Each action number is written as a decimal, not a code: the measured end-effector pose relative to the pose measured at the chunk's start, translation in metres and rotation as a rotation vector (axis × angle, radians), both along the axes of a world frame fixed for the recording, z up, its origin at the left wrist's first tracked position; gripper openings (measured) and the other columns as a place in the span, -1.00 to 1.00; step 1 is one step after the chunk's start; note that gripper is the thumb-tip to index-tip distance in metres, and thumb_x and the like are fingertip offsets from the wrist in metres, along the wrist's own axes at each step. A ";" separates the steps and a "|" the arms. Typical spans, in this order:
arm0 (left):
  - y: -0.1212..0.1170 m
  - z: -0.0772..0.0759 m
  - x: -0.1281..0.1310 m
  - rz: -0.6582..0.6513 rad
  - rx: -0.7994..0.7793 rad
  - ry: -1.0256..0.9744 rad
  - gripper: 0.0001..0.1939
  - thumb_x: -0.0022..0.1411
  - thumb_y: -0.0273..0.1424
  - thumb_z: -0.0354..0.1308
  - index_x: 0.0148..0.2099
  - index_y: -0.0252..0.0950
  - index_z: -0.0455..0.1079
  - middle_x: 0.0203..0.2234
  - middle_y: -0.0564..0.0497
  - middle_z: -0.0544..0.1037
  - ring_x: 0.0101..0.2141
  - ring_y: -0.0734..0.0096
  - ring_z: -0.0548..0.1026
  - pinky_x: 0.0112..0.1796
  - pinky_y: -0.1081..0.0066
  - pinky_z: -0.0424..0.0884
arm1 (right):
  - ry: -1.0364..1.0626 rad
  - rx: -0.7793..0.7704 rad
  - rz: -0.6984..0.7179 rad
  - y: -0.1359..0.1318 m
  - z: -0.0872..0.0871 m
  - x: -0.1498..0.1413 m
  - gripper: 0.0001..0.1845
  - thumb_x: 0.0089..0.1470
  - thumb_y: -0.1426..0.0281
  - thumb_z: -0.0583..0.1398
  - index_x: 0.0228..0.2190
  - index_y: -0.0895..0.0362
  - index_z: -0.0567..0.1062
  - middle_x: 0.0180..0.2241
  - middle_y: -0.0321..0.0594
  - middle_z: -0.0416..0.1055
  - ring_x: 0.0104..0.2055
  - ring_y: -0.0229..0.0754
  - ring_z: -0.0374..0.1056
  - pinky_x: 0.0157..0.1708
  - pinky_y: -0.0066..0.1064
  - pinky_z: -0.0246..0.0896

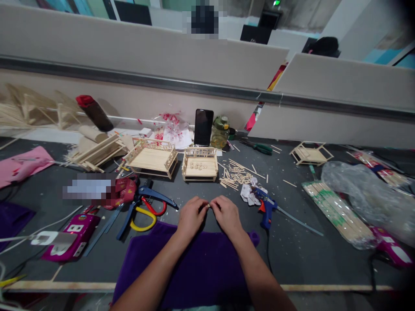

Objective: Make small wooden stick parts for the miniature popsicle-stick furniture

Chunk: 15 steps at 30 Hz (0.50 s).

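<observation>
My left hand (193, 214) and my right hand (225, 212) meet over the table's middle, fingertips pinched together. Between them shows a tiny pale wooden piece (208, 206), mostly hidden by the fingers. Under my forearms lies a purple cloth (204, 250). Just beyond the hands stands a miniature wooden bench (200, 166) with small pieces on its seat, and left of it a larger miniature bench (151, 157). A heap of short cut sticks (238, 172) lies behind my right hand. To the right rests a blue glue gun (267, 211) beside crumpled white paper (249, 194).
Blue-handled cutters (129, 211) and yellow-and-red-handled scissors (143, 219) lie left. A magenta power strip (73, 235) with cables is farther left. A phone (203, 127) and bottle (220, 131) stand behind. On the right are a wooden frame (311, 153) and bagged sticks (339, 214).
</observation>
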<state>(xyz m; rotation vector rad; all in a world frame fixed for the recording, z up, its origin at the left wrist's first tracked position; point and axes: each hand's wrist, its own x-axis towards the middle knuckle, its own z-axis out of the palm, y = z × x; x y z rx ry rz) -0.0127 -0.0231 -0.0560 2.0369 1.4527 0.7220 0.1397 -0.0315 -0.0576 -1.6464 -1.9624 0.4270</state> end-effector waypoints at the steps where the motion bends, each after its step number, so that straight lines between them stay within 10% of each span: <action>1: 0.000 0.000 0.000 -0.002 -0.002 -0.001 -0.81 0.27 -0.41 0.05 -0.22 -0.27 0.50 -0.39 -0.03 0.51 -0.29 0.28 0.47 -0.26 0.39 0.31 | 0.003 -0.002 0.005 0.000 0.000 0.000 -0.77 0.22 0.45 0.07 -0.43 0.10 0.47 -0.41 -0.24 0.42 -0.30 -0.19 0.34 -0.29 -0.46 0.10; 15: 0.001 -0.005 -0.002 -0.013 -0.002 -0.028 -0.81 0.25 -0.42 0.07 -0.19 -0.27 0.51 -0.39 -0.03 0.50 -0.28 0.28 0.47 -0.29 0.40 0.32 | 0.025 -0.031 0.020 -0.003 0.001 0.003 -0.77 0.22 0.42 0.10 -0.36 0.07 0.56 -0.39 -0.23 0.45 -0.28 -0.18 0.37 -0.27 -0.45 0.12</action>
